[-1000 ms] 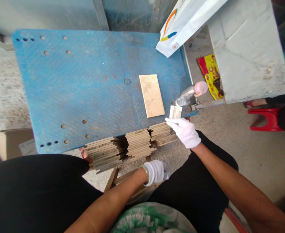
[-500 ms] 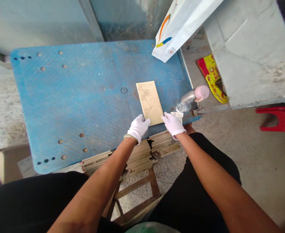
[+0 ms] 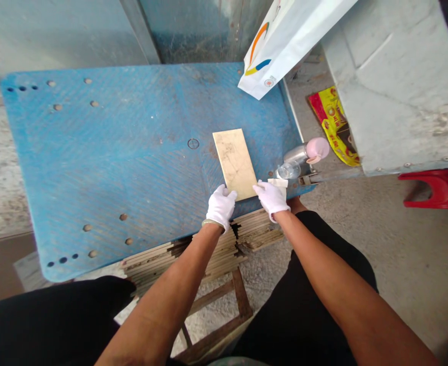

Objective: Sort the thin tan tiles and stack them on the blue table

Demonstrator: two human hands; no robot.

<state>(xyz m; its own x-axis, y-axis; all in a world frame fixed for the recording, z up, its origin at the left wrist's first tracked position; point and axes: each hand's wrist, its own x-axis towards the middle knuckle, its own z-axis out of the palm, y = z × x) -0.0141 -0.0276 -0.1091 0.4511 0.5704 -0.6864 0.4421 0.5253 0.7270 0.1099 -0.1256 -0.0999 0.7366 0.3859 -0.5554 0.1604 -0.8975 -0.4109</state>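
A thin cream rectangular board (image 3: pixel 234 161) with faint dark marks lies on the blue plastic tabletop (image 3: pixel 105 152), its near end by the front edge. My left hand (image 3: pixel 221 206), in a white glove, grips the board's near left corner between thumb and fingers. At the near right corner, my right hand (image 3: pixel 272 197) pinches the other side, also in a white glove. Its fingertips are partly hidden. Below the tabletop's front edge, stacks of similar boards (image 3: pixel 216 250) show their edges, partly covered by my left forearm.
Right of the board lie a clear cup (image 3: pixel 288 171) and a steel bottle with a pink lid (image 3: pixel 317 149). A white paper bag (image 3: pixel 260 84) stands at the back right. A yellow-red packet (image 3: pixel 332 122), a grey metal surface (image 3: pixel 399 91) and a red stool (image 3: pixel 429 189) are farther right.
The camera view has shifted slightly. Both hands stay at the board's near corners, and the board keeps its place on the tabletop.
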